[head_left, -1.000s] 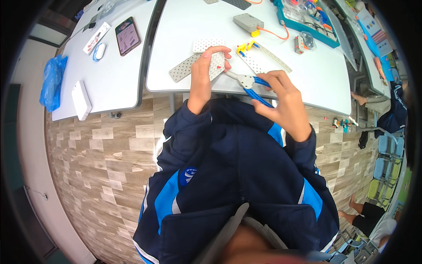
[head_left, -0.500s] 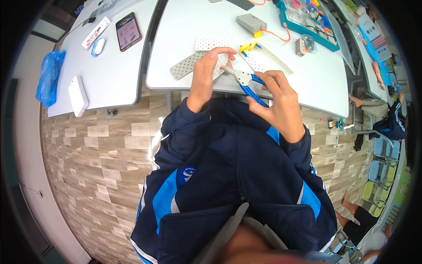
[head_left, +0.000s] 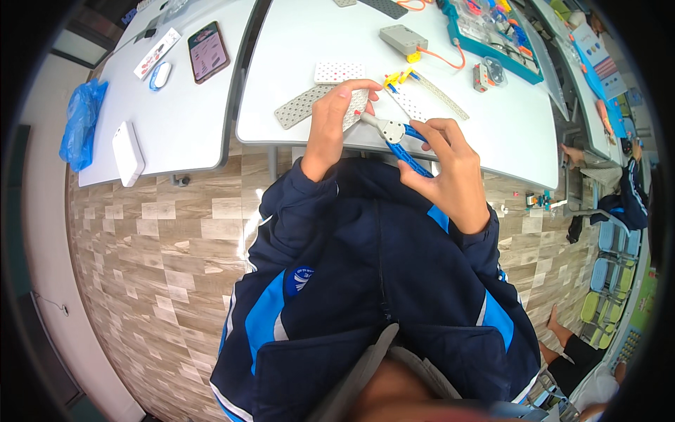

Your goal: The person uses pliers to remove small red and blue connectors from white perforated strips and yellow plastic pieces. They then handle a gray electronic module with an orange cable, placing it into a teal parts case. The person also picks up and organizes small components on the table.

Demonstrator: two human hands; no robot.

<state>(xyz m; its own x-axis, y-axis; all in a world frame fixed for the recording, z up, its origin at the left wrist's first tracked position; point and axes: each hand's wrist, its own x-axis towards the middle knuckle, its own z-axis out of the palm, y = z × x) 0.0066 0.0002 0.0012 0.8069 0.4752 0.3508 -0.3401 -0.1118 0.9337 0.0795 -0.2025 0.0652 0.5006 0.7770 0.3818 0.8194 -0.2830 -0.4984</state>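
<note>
Blue-handled pliers (head_left: 391, 131) sat in your right hand (head_left: 453, 165), its fingers grasping the spread handles, while the nose pointed left, toward your other fingers, and met a red peg (head_left: 357, 112); whether it gripped the peg was unclear. Your left hand (head_left: 328, 126) had its fingers curled around a pale perforated plate (head_left: 358, 100). Beyond those fingers on the surface (head_left: 506, 133) lay a white perforated panel (head_left: 340, 72), with a grey strip (head_left: 299, 107) to their left.
</note>
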